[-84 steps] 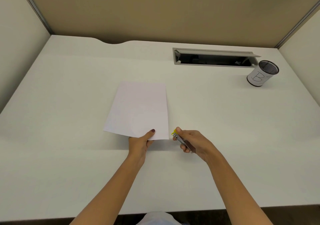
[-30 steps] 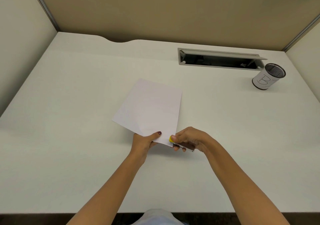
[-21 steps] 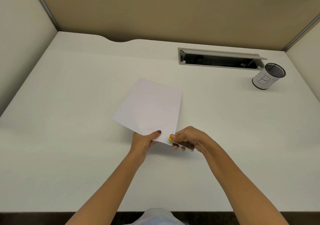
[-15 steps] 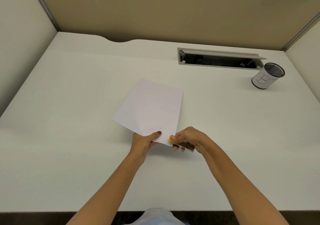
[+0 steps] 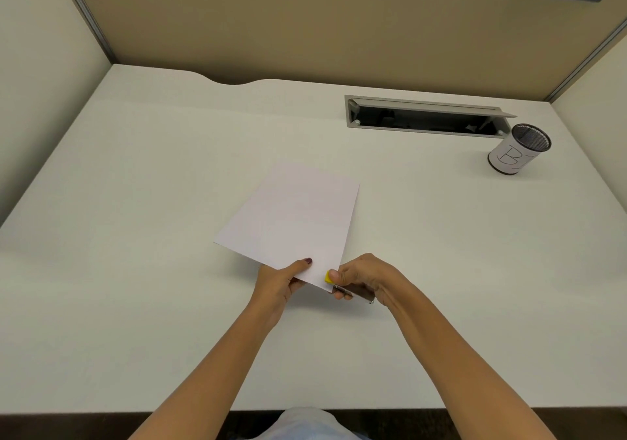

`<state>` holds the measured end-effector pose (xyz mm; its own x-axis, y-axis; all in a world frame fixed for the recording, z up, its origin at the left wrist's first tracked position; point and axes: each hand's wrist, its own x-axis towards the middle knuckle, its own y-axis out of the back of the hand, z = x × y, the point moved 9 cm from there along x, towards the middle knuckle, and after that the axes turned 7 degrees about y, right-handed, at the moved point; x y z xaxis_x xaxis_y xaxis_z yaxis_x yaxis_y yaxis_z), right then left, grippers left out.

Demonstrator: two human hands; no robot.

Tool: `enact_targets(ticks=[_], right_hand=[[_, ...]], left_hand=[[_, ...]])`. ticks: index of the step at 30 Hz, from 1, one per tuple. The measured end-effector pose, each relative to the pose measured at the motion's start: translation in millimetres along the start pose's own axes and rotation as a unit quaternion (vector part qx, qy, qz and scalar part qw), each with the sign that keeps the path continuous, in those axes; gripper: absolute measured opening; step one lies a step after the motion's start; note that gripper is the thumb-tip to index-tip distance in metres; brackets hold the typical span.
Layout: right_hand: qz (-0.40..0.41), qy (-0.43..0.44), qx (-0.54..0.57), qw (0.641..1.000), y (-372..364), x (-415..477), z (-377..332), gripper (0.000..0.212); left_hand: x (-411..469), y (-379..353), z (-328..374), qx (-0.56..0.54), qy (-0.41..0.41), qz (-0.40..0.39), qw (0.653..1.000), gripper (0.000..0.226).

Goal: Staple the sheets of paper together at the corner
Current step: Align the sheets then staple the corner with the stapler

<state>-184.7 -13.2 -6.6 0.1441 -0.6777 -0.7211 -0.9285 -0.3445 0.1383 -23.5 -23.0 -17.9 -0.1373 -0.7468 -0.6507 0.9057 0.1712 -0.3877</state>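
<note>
White sheets of paper lie stacked at the middle of the desk, turned slightly clockwise, their near edge lifted a little. My left hand pinches that near edge, thumb on top. A small stapler with a yellow tip and dark metal body sits at the paper's near right corner, its jaws around the corner. My right hand is closed on the stapler, thumb pressing on the yellow end.
A mesh pen cup wrapped in a white label stands at the back right. An open cable tray slot is set into the white desk behind it. Partition walls close the desk on three sides.
Since 2.8 s ago the stapler has moved from beside the paper onto its near right corner, and the paper has turned clockwise. Over the last second the hands have hardly shifted.
</note>
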Motion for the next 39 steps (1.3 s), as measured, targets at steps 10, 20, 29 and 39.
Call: enact_targets(ticks=[10, 20, 29, 39], right_hand=[[0.047, -0.001, 0.004, 0.999, -2, -4, -7, 0.021], [0.069, -0.016, 0.029, 0.997, -7, -4, -4, 0.024], [0.0, 0.03, 0.043, 0.999, -13, 3, -3, 0.04], [0.217, 0.103, 0.093, 0.966, 48, -5, 6, 0.038]], left_hand=[[-14, -28, -18, 0.11, 0.06, -0.067, 0.99, 0.039], [-14, -24, -12, 0.112, 0.045, -0.022, 0.992, 0.023], [-5, -10, -17, 0.046, 0.086, -0.004, 0.995, 0.03], [-4, -2, -11, -0.029, 0.092, 0.002, 0.995, 0.03]])
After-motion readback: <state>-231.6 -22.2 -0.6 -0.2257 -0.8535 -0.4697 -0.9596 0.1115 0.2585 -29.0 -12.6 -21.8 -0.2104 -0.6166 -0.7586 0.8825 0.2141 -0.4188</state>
